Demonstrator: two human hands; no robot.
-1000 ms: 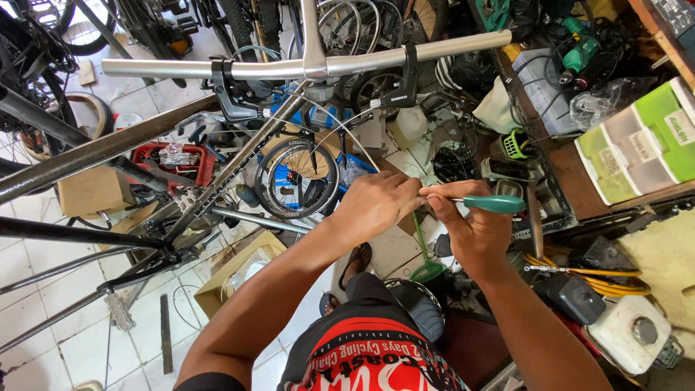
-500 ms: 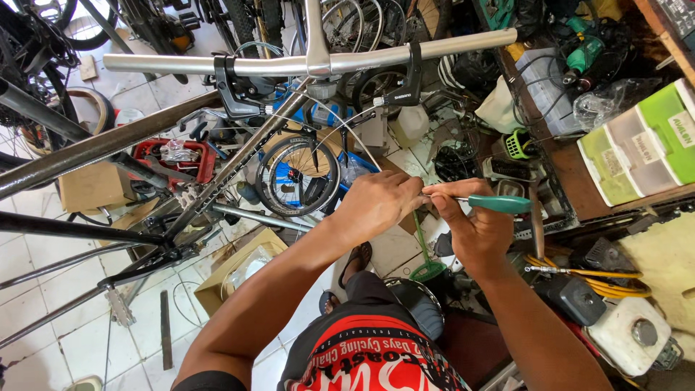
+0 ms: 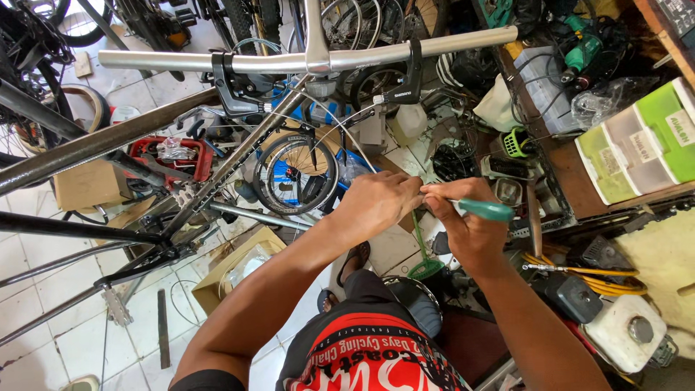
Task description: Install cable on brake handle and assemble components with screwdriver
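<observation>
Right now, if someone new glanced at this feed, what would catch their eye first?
Probably the two hands meeting mid-frame: the left hand pinches a thin cable while the right hand works a teal-handled tool at its end. Above them a silver handlebar with black brake levers spans the top. Bright green parts boxes stand out on the cluttered bench at right.
</observation>
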